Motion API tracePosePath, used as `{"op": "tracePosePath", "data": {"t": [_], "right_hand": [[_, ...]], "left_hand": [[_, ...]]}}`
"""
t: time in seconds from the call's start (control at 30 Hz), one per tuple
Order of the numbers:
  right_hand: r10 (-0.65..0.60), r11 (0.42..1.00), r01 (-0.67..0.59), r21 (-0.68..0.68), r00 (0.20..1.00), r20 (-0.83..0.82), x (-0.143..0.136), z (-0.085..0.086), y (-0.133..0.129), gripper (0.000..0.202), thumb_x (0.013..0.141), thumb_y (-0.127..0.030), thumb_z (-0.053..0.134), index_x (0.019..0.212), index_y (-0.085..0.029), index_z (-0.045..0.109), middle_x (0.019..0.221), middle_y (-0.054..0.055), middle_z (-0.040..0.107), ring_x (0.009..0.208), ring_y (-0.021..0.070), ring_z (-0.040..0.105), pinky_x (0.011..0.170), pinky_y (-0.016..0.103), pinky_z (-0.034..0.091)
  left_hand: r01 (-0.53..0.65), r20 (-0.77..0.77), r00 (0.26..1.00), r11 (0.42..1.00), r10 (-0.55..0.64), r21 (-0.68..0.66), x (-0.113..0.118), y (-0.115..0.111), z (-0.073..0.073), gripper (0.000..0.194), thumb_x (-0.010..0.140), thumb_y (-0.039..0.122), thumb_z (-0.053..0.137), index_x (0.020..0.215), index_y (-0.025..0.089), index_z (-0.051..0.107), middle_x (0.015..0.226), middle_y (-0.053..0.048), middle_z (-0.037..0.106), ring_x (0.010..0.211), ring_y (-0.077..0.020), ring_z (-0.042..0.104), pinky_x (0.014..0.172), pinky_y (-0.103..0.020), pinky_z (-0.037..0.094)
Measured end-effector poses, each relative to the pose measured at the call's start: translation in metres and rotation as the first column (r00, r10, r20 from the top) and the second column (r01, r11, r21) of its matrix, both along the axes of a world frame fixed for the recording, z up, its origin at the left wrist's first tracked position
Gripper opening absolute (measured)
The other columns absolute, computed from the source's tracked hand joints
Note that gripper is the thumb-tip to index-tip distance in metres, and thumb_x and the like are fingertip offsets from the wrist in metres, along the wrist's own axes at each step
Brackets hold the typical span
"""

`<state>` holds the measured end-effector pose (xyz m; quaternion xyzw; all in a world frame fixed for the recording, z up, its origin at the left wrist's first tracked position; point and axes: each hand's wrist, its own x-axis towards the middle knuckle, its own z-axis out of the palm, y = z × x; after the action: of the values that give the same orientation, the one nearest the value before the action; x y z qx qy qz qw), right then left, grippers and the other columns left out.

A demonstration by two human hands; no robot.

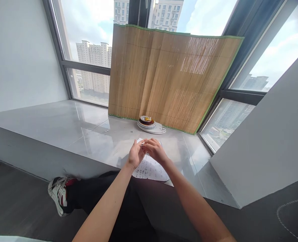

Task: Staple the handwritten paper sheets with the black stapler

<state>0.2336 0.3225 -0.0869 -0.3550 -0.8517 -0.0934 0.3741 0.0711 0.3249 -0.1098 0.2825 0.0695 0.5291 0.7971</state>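
Both of my hands meet above a white sheet of paper (152, 169) with rows of dark handwriting, which lies at the front edge of the tiled ledge. My left hand (136, 156) has its palm turned inward, with the thumb raised and apart from the fingers. Over its fingertips bends my right hand (156, 151), fingers curled together in a pinch. A tiny whitish bit shows where the fingertips meet, too small to name. Part of the paper is hidden behind the hands and wrists.
Behind the paper, a stack of plates (147, 124) stands on the ledge (93, 134), with something yellow on top. A bamboo mat (164, 77) with green edging leans against the window. Walls flank the ledge. My shoe (58, 195) is at lower left.
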Motion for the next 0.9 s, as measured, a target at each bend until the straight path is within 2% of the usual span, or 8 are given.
{"op": "tracePosePath", "data": {"t": [0.1,0.23,0.33,0.57,0.7,0.8,0.83,0.9], "right_hand": [[-0.295,0.956,0.289,-0.058,0.93,-0.22,0.041,0.002,0.016,0.018,0.104,-0.024,0.06,0.097,-0.023,0.077,0.105,0.008,0.074,0.097,0.0232,0.061,0.092,0.036,0.047],[-0.75,0.641,0.646,-0.415,0.641,-0.161,0.112,-0.015,0.047,0.015,0.09,-0.016,0.063,0.085,-0.019,0.077,0.099,0.011,0.076,0.093,0.0238,0.066,0.089,0.033,0.048],[-0.813,0.479,0.676,-0.561,0.582,0.007,0.143,-0.031,0.065,0.02,0.084,-0.01,0.06,0.084,-0.017,0.079,0.092,0.013,0.077,0.091,0.0232,0.069,0.081,0.028,0.048],[-0.838,0.442,0.705,-0.555,0.545,0.024,0.151,-0.044,0.068,0.025,0.086,-0.013,0.062,0.105,-0.018,0.078,0.098,0.008,0.077,0.092,0.0199,0.069,0.08,0.024,0.046],[-0.842,0.353,0.795,-0.494,0.5,0.203,0.149,-0.056,0.043,0.023,0.097,-0.019,0.054,0.106,-0.016,0.074,0.101,0.012,0.073,0.097,0.023,0.066,0.08,0.027,0.043],[-0.79,0.357,0.825,-0.439,0.517,0.33,0.144,-0.065,0.027,0.027,0.103,-0.023,0.048,0.104,-0.016,0.074,0.111,0.014,0.069,0.106,0.0252,0.063,0.086,0.029,0.041],[-0.779,0.359,0.827,-0.434,0.521,0.349,0.143,-0.066,0.024,0.029,0.104,-0.024,0.046,0.104,-0.016,0.074,0.114,0.014,0.068,0.107,0.0256,0.062,0.087,0.03,0.041],[-0.769,0.347,0.837,-0.424,0.512,0.382,0.139,-0.066,0.021,0.03,0.106,-0.025,0.044,0.107,-0.017,0.073,0.115,0.014,0.067,0.108,0.0263,0.061,0.086,0.031,0.04]], "left_hand": [[-0.146,0.056,0.987,0.988,0.149,-0.056,-0.003,0.001,0.002,0.042,0.109,0.049,0.049,0.117,0.014,0.072,0.112,-0.014,0.072,0.103,-0.0227,0.07,0.094,-0.037,0.056],[-0.353,0.114,0.914,0.901,0.39,-0.252,-0.011,0.008,-0.001,0.022,0.102,0.035,0.056,0.096,0.019,0.069,0.085,-0.004,0.062,0.069,-0.0133,0.058,0.067,-0.029,0.05],[-0.35,0.14,0.907,0.895,0.398,-0.278,-0.014,0.011,-0.003,0.015,0.097,0.031,0.059,0.089,0.019,0.065,0.075,0.0,0.051,0.06,-0.0114,0.048,0.058,-0.026,0.042],[-0.383,0.11,0.906,0.901,0.41,-0.202,-0.016,0.01,-0.003,0.015,0.091,0.031,0.063,0.081,0.02,0.061,0.072,0.001,0.045,0.059,-0.0112,0.045,0.059,-0.026,0.041],[-0.51,-0.154,0.85,0.86,0.504,-0.004,-0.03,0.032,-0.012,0.02,0.089,0.037,0.062,0.077,0.022,0.057,0.069,0.001,0.046,0.058,-0.0125,0.046,0.061,-0.027,0.043],[-0.513,-0.626,0.466,0.767,0.626,0.385,-0.043,0.068,-0.017,0.023,0.093,0.037,0.053,0.076,0.023,0.058,0.074,-0.003,0.059,0.065,-0.0163,0.056,0.066,-0.028,0.047],[-0.44,-0.728,0.258,0.748,0.636,0.497,-0.046,0.081,-0.018,0.022,0.094,0.035,0.051,0.076,0.023,0.058,0.076,-0.004,0.062,0.069,-0.0182,0.06,0.068,-0.029,0.049],[-0.342,-0.777,0.028,0.736,0.629,0.584,-0.05,0.108,-0.017,0.017,0.09,0.028,0.055,0.075,0.024,0.06,0.08,-0.006,0.066,0.081,-0.0231,0.065,0.076,-0.033,0.05]]}}
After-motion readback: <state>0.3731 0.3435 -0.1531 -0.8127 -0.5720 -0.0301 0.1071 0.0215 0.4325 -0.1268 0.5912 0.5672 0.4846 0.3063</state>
